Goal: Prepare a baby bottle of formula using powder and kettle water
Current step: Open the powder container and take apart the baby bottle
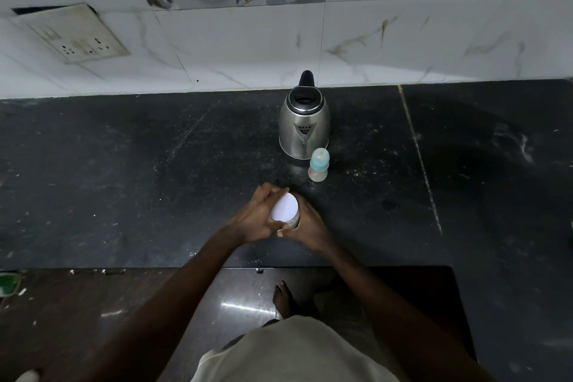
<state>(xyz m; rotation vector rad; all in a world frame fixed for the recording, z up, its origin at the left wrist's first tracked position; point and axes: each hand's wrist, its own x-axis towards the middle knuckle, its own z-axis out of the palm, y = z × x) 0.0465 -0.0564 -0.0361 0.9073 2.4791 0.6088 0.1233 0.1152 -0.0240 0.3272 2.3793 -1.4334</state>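
A small powder jar with a white round lid (284, 207) is held just above the dark counter (155, 180), near its front edge. My left hand (259, 217) curls round the lid from the left. My right hand (307, 225) grips the jar's body from the right. Beyond the jar a capped baby bottle (318, 165) with a pale blue collar stands upright. Right behind the bottle sits a steel kettle (303, 122) with a black lid and handle, its spout facing me.
A white marble-tiled wall rises behind the counter, with a socket plate (79, 32) at upper left. The counter's front edge runs below my hands; the floor and a bare foot (282, 298) show beneath it.
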